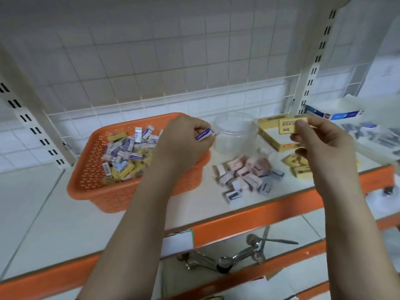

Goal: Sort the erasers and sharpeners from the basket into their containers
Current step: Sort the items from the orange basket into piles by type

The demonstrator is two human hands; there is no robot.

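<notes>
An orange perforated basket point(91, 182) on the white shelf holds several white-and-blue erasers point(127, 148) and yellow erasers. My left hand point(179, 144) is over the basket's right side and pinches a white eraser with a blue sleeve point(204, 133), close to the rim of a clear plastic jar point(234, 131). My right hand point(320, 144) holds a yellow eraser point(291, 124) up in front of an open yellow box point(272, 135). A pile of pink and grey sharpeners point(249, 176) lies on the shelf in front of the jar.
More yellow erasers point(297, 164) lie under my right hand. A white-and-blue box point(333, 113) stands at the back right. The shelf has an orange front edge point(238, 224); metal hooks point(238, 254) lie on the lower shelf. A wire grid backs the shelf.
</notes>
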